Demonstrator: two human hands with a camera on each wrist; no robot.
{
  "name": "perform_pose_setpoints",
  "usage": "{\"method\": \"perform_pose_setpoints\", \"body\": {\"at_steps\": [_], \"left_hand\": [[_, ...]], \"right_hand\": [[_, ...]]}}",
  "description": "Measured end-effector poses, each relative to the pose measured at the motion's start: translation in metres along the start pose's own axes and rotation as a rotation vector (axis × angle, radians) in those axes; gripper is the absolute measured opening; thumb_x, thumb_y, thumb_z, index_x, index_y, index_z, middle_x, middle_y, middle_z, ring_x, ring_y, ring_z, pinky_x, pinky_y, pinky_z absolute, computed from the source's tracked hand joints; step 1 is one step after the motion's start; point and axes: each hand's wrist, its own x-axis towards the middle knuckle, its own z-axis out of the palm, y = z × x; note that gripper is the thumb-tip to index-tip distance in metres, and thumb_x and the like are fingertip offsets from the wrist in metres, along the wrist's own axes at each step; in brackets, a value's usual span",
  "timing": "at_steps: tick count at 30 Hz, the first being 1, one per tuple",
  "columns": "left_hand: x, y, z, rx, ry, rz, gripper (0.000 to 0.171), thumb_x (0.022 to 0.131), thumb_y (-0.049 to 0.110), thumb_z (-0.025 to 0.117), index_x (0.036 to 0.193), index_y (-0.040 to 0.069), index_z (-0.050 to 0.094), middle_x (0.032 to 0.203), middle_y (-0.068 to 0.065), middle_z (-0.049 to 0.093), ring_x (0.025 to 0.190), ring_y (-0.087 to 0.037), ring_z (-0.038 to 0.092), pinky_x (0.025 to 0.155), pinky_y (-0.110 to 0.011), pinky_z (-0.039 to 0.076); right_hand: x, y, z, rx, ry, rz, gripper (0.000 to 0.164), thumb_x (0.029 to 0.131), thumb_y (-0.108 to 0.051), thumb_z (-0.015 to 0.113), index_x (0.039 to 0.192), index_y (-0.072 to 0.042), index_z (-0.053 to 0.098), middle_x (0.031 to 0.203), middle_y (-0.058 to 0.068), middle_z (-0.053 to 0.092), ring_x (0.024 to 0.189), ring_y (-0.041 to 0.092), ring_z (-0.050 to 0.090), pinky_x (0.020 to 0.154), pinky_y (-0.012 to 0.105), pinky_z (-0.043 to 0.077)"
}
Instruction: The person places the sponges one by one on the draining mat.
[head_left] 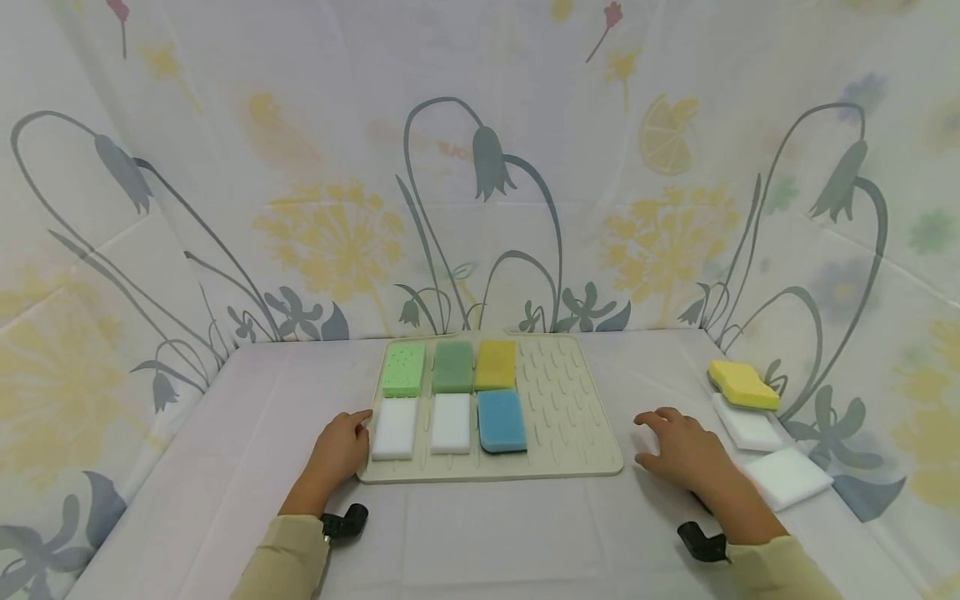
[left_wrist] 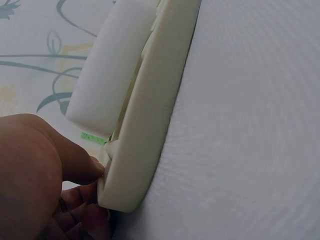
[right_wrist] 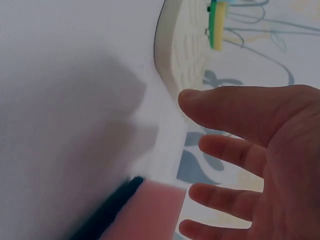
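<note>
A cream ridged mat (head_left: 562,417) lies on the table, bearing a light green sponge (head_left: 403,371), a darker green sponge (head_left: 453,367) and a yellow sponge (head_left: 495,365) in its back row. In front of these are two white sponges (head_left: 394,428) and a blue sponge (head_left: 502,419). My left hand (head_left: 339,450) pinches the mat's left edge, thumb on top in the left wrist view. To the right of the mat, my right hand (head_left: 682,450) hovers with spread fingers, holding nothing. Below it lies a pink sponge (right_wrist: 150,210) with a dark side, mostly hidden in the head view.
At the table's right side lie a yellow notched sponge (head_left: 742,384) and two white pads (head_left: 787,478). A flower-printed cloth (head_left: 525,208) hangs behind the table and along both sides. Each wrist wears a black camera mount (head_left: 345,522).
</note>
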Motion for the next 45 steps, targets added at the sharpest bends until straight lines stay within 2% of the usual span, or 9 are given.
{"method": "perform_pose_setpoints", "body": {"at_steps": [9,16,24,33,45], "left_hand": [[0.0,-0.001,0.0,-0.003,0.002,0.007,0.039,0.094,0.006,0.049,0.13,-0.006,0.056,0.087,-0.013,0.058,0.072,-0.02,0.048,0.063,-0.033,0.042],[0.003,-0.003,0.002,0.0,-0.002,-0.009,0.04,0.094,0.007,0.049,0.131,-0.005,0.056,0.087,-0.013,0.058,0.071,-0.019,0.048,0.062,-0.032,0.041],[0.004,-0.002,0.002,0.003,0.0,-0.012,0.04,0.094,0.007,0.049,0.131,-0.005,0.056,0.088,-0.013,0.058,0.072,-0.02,0.049,0.063,-0.033,0.042],[0.003,-0.001,0.001,-0.002,-0.01,-0.016,0.04,0.094,0.007,0.049,0.132,-0.005,0.056,0.087,-0.012,0.057,0.072,-0.019,0.048,0.064,-0.032,0.041],[0.003,-0.002,0.002,-0.008,-0.006,-0.013,0.04,0.094,0.007,0.049,0.131,-0.005,0.056,0.085,-0.011,0.057,0.071,-0.019,0.047,0.062,-0.031,0.04]], "right_hand": [[-0.004,0.022,-0.002,0.008,-0.057,0.016,0.058,0.077,-0.034,0.072,0.128,-0.01,0.058,0.132,0.03,0.048,0.106,0.053,0.055,0.076,0.061,0.048],[-0.009,0.031,-0.009,0.022,-0.099,-0.014,0.056,0.073,-0.025,0.068,0.125,-0.006,0.058,0.123,0.03,0.054,0.094,0.039,0.062,0.077,0.055,0.049],[-0.012,0.033,-0.015,0.041,-0.133,-0.008,0.053,0.074,-0.019,0.065,0.124,-0.003,0.058,0.121,0.031,0.054,0.093,0.036,0.061,0.075,0.054,0.05],[-0.01,0.033,-0.017,0.028,-0.149,0.007,0.04,0.074,-0.018,0.066,0.111,-0.003,0.063,0.109,0.023,0.06,0.086,0.028,0.059,0.074,0.05,0.05],[-0.003,0.032,-0.022,0.032,-0.18,0.038,0.043,0.079,-0.023,0.067,0.117,-0.004,0.061,0.112,0.022,0.059,0.088,0.029,0.058,0.075,0.051,0.049]]}}
